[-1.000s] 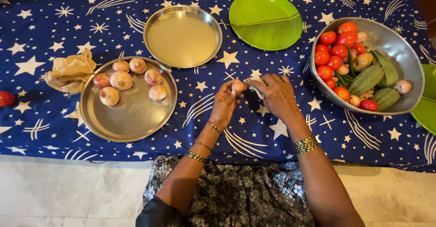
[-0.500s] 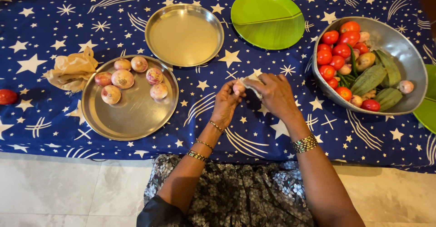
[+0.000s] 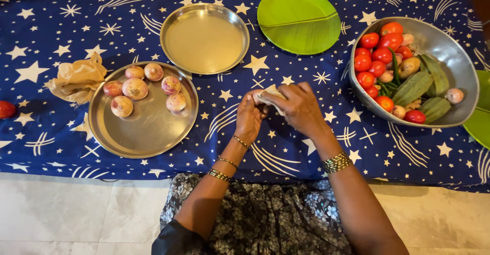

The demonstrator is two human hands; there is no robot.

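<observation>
Head view: both hands meet over table (image 3: 286, 153)
Left hand (image 3: 248, 117): fingers grasping small onion (image 3: 256, 96)
Right hand (image 3: 298, 109): fingers pinching pale cloth (image 3: 270, 93) against onion
Nearby: steel plate (image 3: 148, 132) holding onions

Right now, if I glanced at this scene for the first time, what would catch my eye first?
Probably the dark blue tablecloth with white stars, and at its middle the left hand and right hand closed together around a small pale onion. At the right, a large steel bowl brims with red tomatoes and green ridged gourds. At the left, a round steel plate bears six peeled onions.
</observation>
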